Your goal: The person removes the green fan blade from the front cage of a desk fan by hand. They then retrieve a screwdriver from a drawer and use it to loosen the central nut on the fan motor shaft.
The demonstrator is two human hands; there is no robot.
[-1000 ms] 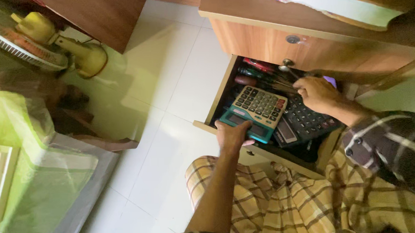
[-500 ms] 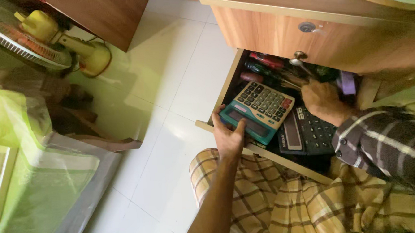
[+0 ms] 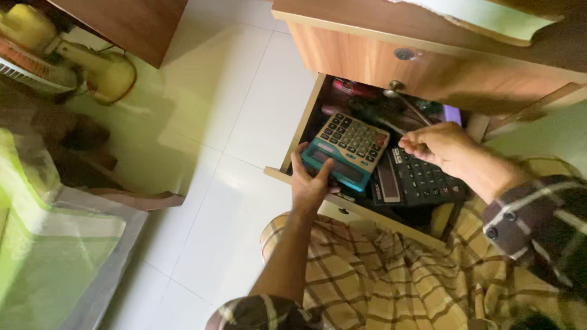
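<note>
Left hand [image 3: 310, 181] grips the near edge of a teal, cream-faced calculator [image 3: 345, 149] — tilted over the open wooden drawer [image 3: 302, 122]. Right hand [image 3: 440, 145], fingers loosely curled, pinches a thin metal rod [image 3: 409, 109] above a black calculator [image 3: 415, 177] lying flat inside the drawer, beside the teal one.

I see dim, greenish-yellow light overall. The white floor tiles [image 3: 235, 74] are brightest, with soft glare. The open drawer [image 3: 373, 147] sits in deep shadow, its contents murky. Edges look stretched, and the fan [image 3: 46, 51] is slightly blurred.
</note>
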